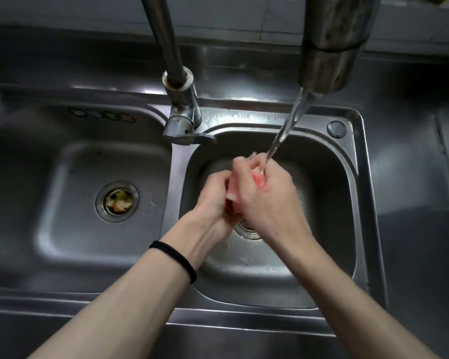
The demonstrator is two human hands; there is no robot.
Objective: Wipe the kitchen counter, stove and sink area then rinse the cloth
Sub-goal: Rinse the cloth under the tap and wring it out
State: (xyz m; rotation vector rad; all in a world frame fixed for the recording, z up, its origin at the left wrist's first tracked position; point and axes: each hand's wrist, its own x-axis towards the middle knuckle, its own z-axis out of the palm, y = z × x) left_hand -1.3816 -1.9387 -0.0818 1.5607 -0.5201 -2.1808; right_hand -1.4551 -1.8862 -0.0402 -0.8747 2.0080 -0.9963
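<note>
A pink cloth [259, 180] is bunched between both my hands over the right sink basin [329, 193]. My left hand [214, 196] grips its lower part and my right hand [266, 193] is wrapped round its upper part. Only small patches of the cloth show between my fingers. Water streams from the faucet spout [329, 47] onto the cloth and my right hand. The right basin's drain [246, 229] peeks out under my hands.
The left basin [70, 193] has a drain strainer [117, 201] with food scraps in it. The faucet base and lever [183, 117] stand on the divider between the basins. Steel counter [412, 125] surrounds the sink; a tiled wall runs behind.
</note>
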